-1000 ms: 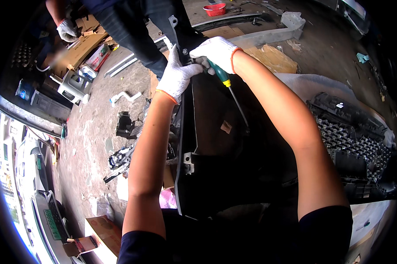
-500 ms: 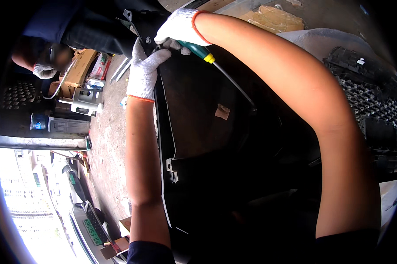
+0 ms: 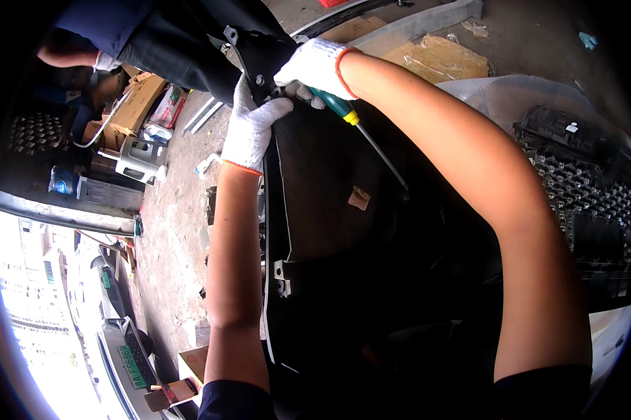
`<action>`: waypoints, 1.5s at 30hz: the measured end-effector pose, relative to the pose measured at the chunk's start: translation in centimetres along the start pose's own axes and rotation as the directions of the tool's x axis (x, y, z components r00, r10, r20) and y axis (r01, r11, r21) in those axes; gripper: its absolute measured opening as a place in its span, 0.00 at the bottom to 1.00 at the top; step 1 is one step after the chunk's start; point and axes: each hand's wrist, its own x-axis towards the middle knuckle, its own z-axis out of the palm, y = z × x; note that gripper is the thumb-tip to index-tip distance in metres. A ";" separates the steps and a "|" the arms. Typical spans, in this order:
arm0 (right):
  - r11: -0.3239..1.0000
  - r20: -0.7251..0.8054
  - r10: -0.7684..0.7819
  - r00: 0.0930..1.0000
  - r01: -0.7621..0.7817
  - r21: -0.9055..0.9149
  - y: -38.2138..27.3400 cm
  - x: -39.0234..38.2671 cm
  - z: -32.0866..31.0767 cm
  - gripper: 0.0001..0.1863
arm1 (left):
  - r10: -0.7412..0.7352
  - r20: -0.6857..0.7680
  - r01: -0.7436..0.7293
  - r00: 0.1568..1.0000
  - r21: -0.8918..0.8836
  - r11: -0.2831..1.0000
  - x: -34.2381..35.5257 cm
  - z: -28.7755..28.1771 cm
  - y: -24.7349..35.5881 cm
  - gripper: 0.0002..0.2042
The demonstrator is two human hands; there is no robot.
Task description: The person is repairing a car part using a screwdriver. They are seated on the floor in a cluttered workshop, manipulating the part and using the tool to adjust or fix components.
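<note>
Left hand (image 3: 247,134), dark panel (image 3: 317,206) and right hand (image 3: 321,66) all sit lower and further right in view than half a second ago. Left's gripping the panel's edge, long axis running down the view; right's just beside, palming a green screwdriver (image 3: 340,110), tip slanting away down-right.

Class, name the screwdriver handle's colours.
The screwdriver handle is dark green with a yellow collar, best seen in the head view.

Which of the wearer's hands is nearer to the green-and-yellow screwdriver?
Right. The right hand holds the screwdriver by its handle; the left hand is apart from it, left of the handle, at the black panel's edge.
</note>
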 end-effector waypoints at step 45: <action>0.991 -0.026 0.025 0.999 -0.021 0.136 0.2 0.5 0.0 0.13 | 0.167 -0.237 0.069 0.957 0.746 0.663 -1.6 1.8 0.6 0.32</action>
